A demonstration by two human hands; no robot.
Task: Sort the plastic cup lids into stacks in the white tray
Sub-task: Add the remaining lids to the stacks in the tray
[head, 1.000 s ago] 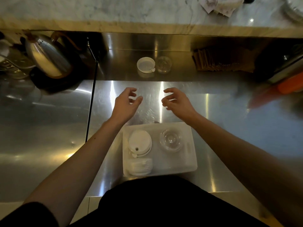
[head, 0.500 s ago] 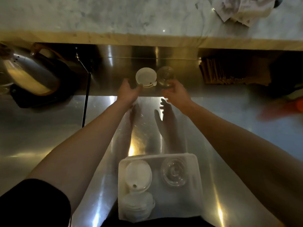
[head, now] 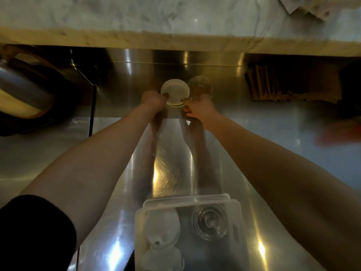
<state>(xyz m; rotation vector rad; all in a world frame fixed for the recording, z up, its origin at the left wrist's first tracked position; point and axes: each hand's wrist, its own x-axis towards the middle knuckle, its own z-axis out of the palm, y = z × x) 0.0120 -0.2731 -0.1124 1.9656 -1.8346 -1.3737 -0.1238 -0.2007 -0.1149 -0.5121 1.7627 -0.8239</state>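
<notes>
A white flat lid and a clear domed lid sit side by side at the back of the steel counter. My left hand pinches the white lid's left edge. My right hand grips the near rim of the clear domed lid. Close to me stands the white tray. It holds a stack of white flat lids on the left, a stack of clear domed lids on the right, and more white lids at the near left.
A steel kettle on a dark base stands at the left with a black cable running down the counter. Brown paper sleeves lie at the back right under a marble shelf. An orange blur is at the right.
Both hands have reached from above the tray to the back of the counter and closed on the two lids there. The camera has tilted forward, so the tray appears lower.
</notes>
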